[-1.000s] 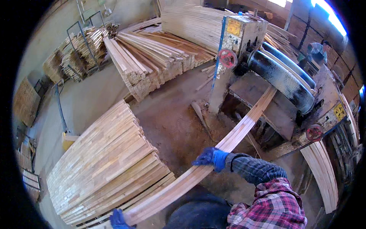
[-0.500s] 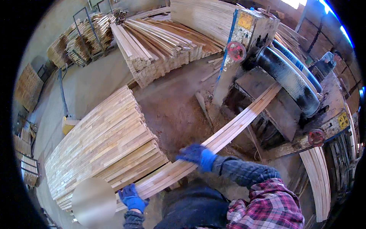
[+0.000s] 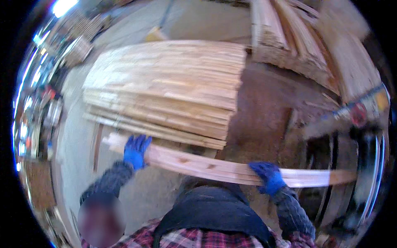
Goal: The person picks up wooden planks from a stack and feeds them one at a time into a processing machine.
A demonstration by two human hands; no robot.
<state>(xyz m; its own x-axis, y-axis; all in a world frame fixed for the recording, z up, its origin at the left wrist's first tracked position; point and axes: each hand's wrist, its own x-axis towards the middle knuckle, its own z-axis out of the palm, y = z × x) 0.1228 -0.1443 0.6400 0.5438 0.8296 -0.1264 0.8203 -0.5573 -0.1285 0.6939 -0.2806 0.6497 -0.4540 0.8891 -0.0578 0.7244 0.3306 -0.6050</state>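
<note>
Several long, narrow wooden strips [image 3: 198,163] lie side by side as a bundle in front of my body, slanting slightly down to the right. My left hand [image 3: 136,153], in a blue glove, is closed over the bundle near its left end. My right hand [image 3: 266,177], gloved the same way, grips it farther right, with its thumb side hidden. Just beyond the bundle, and apart from my right hand, is a broad stack of wooden strips [image 3: 165,78], its lower layers showing along the near side. The picture is slightly smeared by motion.
At the far right stands a machine with a red handwheel [image 3: 358,114]. Behind the brown, dusty floor, another pile of long strips [image 3: 289,62] fills the upper right. A yellow block [image 3: 155,34] sits beyond the stack. More wood piles [image 3: 76,51] stand at the upper left.
My view has swung left. The strips, whose far end lay at the machine's roller, now run along the near side of the stack. Both hands have moved with them, my right hand farther right.
</note>
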